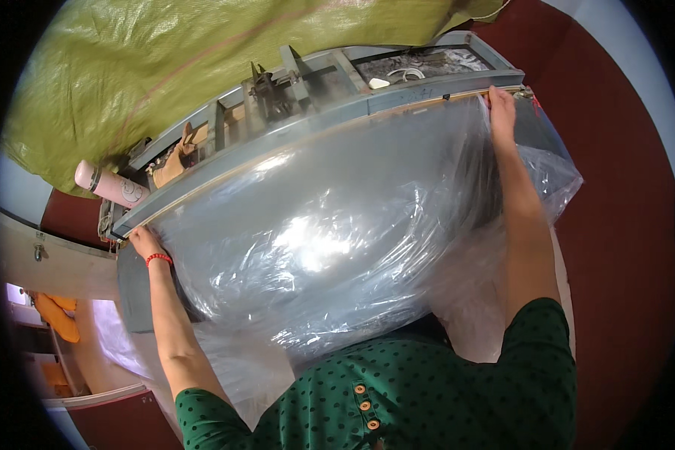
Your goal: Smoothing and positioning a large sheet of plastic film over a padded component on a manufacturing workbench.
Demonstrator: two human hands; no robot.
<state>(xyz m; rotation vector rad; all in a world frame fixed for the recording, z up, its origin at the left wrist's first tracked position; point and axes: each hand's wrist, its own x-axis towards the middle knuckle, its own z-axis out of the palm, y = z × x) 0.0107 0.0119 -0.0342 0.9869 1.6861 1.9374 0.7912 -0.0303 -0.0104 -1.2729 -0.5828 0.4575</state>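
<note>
A wide sheet of clear plastic film (337, 232) spreads over a grey work surface, shiny and wrinkled toward my body. Its far edge lies along a long grey metal bar (307, 124) with a thin yellowish strip. My left hand (144, 242), with a red bead bracelet (158, 259) at the wrist, has its fingers closed at the film's left corner, against the bar. At the bar's right end my right hand (502, 112) pinches the film's other corner. Both arms reach forward, and the film hangs between them and down toward my lap.
Behind the bar, a metal frame (345, 71) holds a dark bracket (266, 90), a tan glove-like item (174, 161) and a white ring-shaped piece (409, 74). A pink bottle (112, 185) leans at its left end. A yellow-green tarp (187, 67) covers what is beyond. Dark red floor (615, 225) lies at right.
</note>
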